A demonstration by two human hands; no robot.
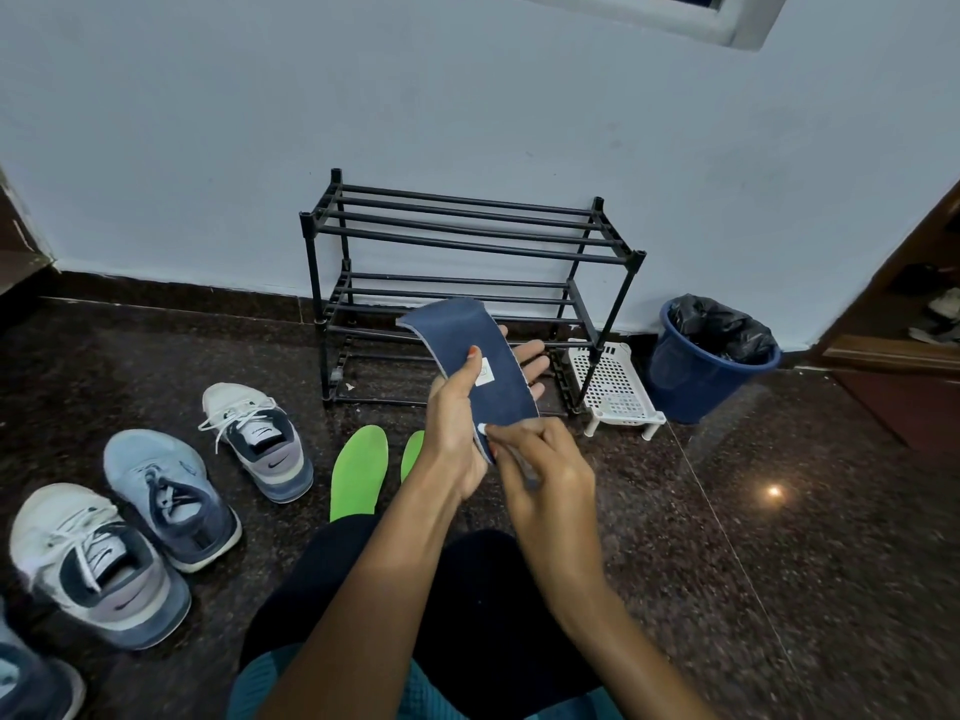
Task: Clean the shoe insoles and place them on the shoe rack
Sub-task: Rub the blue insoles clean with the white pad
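You hold the blue insole up in the middle of the frame, in front of the black shoe rack. Your left hand grips it, thumb on the front and fingers behind. Your right hand is curled round a thin tool. Its white tip touches the insole's lower end. Two green insoles lie on the dark floor just below. Shoes sit at the lower left. A white basket and a blue bin stand right of the rack.

bare rack shelves; shoes leftward
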